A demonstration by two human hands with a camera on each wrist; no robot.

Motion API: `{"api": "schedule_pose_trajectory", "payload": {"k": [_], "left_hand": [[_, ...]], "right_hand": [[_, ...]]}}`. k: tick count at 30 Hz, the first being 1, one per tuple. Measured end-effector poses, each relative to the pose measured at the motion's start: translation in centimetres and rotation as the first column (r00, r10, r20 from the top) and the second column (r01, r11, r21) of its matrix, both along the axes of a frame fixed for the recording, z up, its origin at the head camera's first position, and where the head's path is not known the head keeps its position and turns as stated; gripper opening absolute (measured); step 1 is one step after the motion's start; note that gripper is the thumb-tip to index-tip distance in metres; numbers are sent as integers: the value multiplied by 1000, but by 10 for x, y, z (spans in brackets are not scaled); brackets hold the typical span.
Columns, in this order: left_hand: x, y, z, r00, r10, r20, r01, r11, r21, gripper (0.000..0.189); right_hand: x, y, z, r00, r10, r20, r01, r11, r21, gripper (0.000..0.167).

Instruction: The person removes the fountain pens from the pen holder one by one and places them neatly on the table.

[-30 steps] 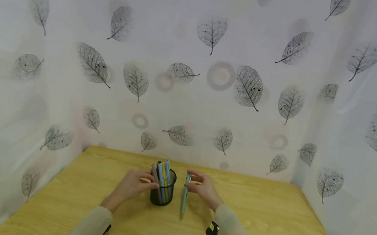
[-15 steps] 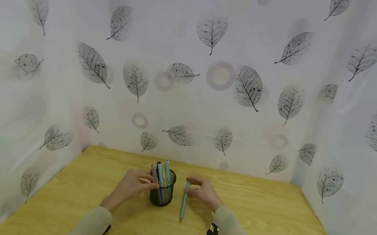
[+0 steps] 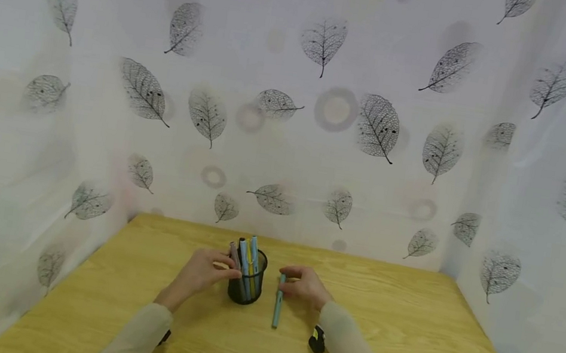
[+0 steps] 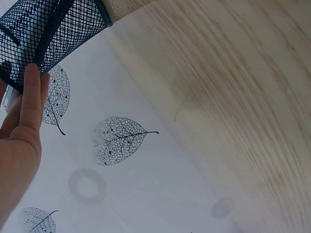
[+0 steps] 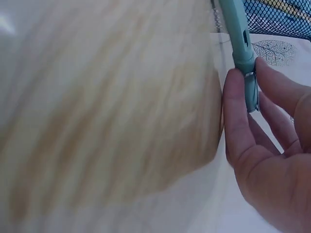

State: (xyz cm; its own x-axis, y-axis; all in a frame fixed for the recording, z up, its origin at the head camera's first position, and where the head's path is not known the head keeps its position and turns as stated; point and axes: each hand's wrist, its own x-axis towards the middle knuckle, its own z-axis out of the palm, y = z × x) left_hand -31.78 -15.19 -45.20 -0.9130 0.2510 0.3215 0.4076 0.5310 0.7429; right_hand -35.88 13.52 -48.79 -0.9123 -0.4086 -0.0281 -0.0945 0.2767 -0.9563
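At the table's middle stands a black mesh pen holder, which holds several pens in blue, yellow, black and a dull mauve. My left hand grips it at the near-left side of its rim; in the left wrist view a finger lies against the mesh. To the right of the holder, my right hand pinches a teal pen near its clip end. The right wrist view shows the pen's cap between thumb and fingers. Whether its far end touches the table cannot be told.
The wooden table reaches back to a white sheet printed with leaves, which also hangs at both sides. A small black device sits by the right wrist.
The right hand and the teal pen have shifted slightly toward me, and the pen has turned so its clip no longer shows in the head view. The left hand stays at the pen holder.
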Motion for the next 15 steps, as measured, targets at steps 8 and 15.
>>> {"api": "schedule_pose_trajectory", "payload": {"k": [8,15], "left_hand": [[-3,0,0,1000,5,26,-4,1000,-6,16],[-3,-1,0,999,4,41,-4,1000,0,16]], "right_hand": [[-4,-1,-2,1000,-10,16,10,1000,-16,50],[-5,0,-2,999,1,37,0,1000,-27,49]]}}
